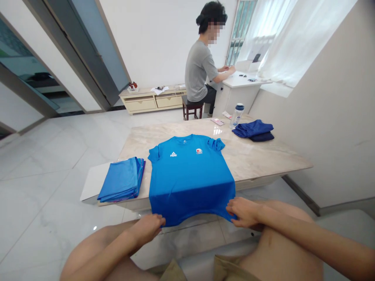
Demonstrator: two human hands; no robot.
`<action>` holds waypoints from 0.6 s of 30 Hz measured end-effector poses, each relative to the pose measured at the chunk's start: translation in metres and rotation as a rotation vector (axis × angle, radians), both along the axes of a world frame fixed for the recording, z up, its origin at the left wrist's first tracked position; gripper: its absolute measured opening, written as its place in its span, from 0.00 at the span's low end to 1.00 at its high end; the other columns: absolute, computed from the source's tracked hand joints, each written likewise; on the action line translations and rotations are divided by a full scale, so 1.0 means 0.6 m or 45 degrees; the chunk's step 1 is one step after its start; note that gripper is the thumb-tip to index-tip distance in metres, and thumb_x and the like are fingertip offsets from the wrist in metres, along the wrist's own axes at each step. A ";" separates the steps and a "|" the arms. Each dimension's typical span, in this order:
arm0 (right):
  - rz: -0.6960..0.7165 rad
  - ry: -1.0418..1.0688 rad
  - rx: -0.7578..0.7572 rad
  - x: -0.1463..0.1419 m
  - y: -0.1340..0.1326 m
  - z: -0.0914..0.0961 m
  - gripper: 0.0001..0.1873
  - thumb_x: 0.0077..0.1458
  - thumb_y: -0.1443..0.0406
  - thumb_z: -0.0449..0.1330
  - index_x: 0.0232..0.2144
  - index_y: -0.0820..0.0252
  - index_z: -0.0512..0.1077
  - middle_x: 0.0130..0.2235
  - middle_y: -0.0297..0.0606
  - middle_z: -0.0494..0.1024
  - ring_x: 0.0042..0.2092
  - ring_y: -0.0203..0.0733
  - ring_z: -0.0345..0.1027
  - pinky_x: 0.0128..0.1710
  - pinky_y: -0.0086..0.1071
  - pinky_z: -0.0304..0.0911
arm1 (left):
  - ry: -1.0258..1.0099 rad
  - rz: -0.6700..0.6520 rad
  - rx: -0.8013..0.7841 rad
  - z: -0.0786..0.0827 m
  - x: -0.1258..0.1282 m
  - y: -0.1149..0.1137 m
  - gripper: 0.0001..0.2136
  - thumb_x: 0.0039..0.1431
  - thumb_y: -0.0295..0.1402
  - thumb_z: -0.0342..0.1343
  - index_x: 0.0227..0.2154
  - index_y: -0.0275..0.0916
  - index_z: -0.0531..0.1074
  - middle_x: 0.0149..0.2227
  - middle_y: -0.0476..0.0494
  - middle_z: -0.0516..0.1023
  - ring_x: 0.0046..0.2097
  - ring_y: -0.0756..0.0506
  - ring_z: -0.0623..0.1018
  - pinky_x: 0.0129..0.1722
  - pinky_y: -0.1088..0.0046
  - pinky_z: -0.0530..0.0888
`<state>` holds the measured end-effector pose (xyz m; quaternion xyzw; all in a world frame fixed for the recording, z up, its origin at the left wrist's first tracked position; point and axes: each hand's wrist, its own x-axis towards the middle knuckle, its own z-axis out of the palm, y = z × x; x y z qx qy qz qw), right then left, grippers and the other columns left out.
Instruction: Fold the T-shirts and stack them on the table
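Head camera showed folded blue garments (120, 181) on the left of the marble-patterned table (269, 156), with a phone (217, 121), a bottle (237, 115) and dark-blue clothing (254, 128) toward its far right. The left hand (149, 227) and right hand (242, 212) pinched the hem corners of a bright-blue T-shirt (187, 171), lying front-up between those piles, white PEAK logo (173, 154) showing, sleeves bunched, hem past the near edge.

Head-worn view, facing forward, angled down
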<state>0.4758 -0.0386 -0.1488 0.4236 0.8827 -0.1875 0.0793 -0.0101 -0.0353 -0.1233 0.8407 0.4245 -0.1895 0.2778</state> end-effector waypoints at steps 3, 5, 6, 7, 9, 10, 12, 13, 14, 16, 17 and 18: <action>-0.004 -0.002 0.107 -0.014 0.063 0.028 0.13 0.71 0.62 0.55 0.42 0.60 0.79 0.44 0.48 0.83 0.44 0.49 0.78 0.46 0.38 0.69 | -0.018 0.137 0.261 0.031 0.019 0.066 0.13 0.73 0.32 0.47 0.46 0.43 0.78 0.51 0.33 0.83 0.52 0.35 0.83 0.55 0.58 0.76; -0.167 0.006 0.198 -0.012 0.105 0.037 0.13 0.73 0.63 0.54 0.44 0.60 0.77 0.46 0.48 0.83 0.45 0.48 0.77 0.46 0.37 0.69 | 0.024 0.208 0.391 0.044 0.020 0.111 0.11 0.74 0.33 0.48 0.47 0.41 0.76 0.51 0.33 0.82 0.53 0.35 0.83 0.55 0.59 0.75; -0.233 0.019 0.233 -0.008 0.123 0.038 0.10 0.73 0.63 0.56 0.45 0.59 0.77 0.47 0.47 0.83 0.46 0.48 0.77 0.46 0.37 0.69 | 0.043 0.242 0.430 0.046 0.017 0.131 0.09 0.74 0.33 0.51 0.48 0.41 0.75 0.51 0.34 0.82 0.53 0.35 0.82 0.54 0.59 0.75; -0.283 0.034 0.263 -0.003 0.138 0.037 0.08 0.72 0.62 0.58 0.46 0.58 0.76 0.48 0.47 0.82 0.47 0.49 0.77 0.46 0.37 0.69 | 0.053 0.279 0.451 0.046 0.012 0.147 0.07 0.72 0.33 0.54 0.49 0.41 0.74 0.52 0.34 0.82 0.54 0.35 0.82 0.54 0.60 0.75; -0.332 0.051 0.303 0.011 0.158 0.029 0.09 0.69 0.62 0.64 0.49 0.57 0.74 0.51 0.47 0.81 0.50 0.52 0.77 0.47 0.38 0.70 | 0.052 0.349 0.444 0.039 -0.001 0.168 0.09 0.68 0.32 0.60 0.50 0.42 0.73 0.54 0.35 0.81 0.54 0.35 0.83 0.53 0.62 0.75; -0.346 0.049 0.311 0.017 0.164 0.024 0.11 0.67 0.61 0.66 0.49 0.56 0.74 0.52 0.47 0.81 0.52 0.53 0.77 0.47 0.39 0.70 | 0.055 0.377 0.427 0.033 -0.008 0.173 0.10 0.67 0.31 0.62 0.50 0.42 0.73 0.54 0.35 0.82 0.54 0.35 0.83 0.52 0.63 0.75; -0.367 0.049 0.306 0.028 0.170 0.014 0.11 0.66 0.61 0.68 0.48 0.55 0.74 0.51 0.46 0.80 0.52 0.53 0.77 0.48 0.39 0.71 | 0.072 0.411 0.388 0.020 -0.019 0.177 0.10 0.66 0.30 0.63 0.48 0.41 0.74 0.53 0.35 0.82 0.54 0.34 0.84 0.51 0.63 0.75; -0.373 0.056 0.291 0.032 0.171 0.010 0.10 0.66 0.60 0.68 0.46 0.55 0.74 0.50 0.45 0.80 0.52 0.53 0.77 0.48 0.40 0.71 | 0.081 0.421 0.372 0.015 -0.022 0.177 0.09 0.66 0.29 0.63 0.47 0.41 0.75 0.52 0.35 0.82 0.53 0.34 0.84 0.51 0.63 0.75; -0.374 0.067 0.267 0.035 0.172 0.008 0.08 0.66 0.60 0.68 0.44 0.55 0.75 0.49 0.44 0.80 0.51 0.53 0.77 0.49 0.40 0.71 | 0.084 0.431 0.359 0.010 -0.025 0.176 0.07 0.66 0.29 0.62 0.46 0.41 0.76 0.52 0.34 0.83 0.53 0.34 0.84 0.50 0.63 0.74; -0.368 0.085 0.208 0.038 0.172 0.006 0.06 0.67 0.61 0.66 0.43 0.54 0.76 0.48 0.43 0.80 0.50 0.51 0.78 0.50 0.40 0.71 | 0.067 0.452 0.333 0.006 -0.027 0.175 0.04 0.67 0.30 0.61 0.44 0.41 0.77 0.51 0.35 0.83 0.52 0.34 0.84 0.50 0.63 0.74; -0.363 0.087 0.179 0.039 0.172 0.007 0.04 0.67 0.62 0.66 0.43 0.54 0.76 0.48 0.42 0.80 0.50 0.51 0.78 0.51 0.39 0.71 | 0.054 0.463 0.322 0.005 -0.028 0.175 0.04 0.68 0.30 0.61 0.43 0.41 0.78 0.50 0.36 0.84 0.52 0.34 0.84 0.50 0.63 0.74; -0.359 0.085 0.151 0.040 0.173 0.008 0.03 0.67 0.63 0.66 0.42 0.54 0.77 0.48 0.42 0.80 0.50 0.50 0.78 0.51 0.38 0.71 | 0.043 0.473 0.312 0.006 -0.028 0.176 0.03 0.68 0.31 0.61 0.42 0.41 0.78 0.50 0.36 0.84 0.52 0.35 0.84 0.50 0.64 0.74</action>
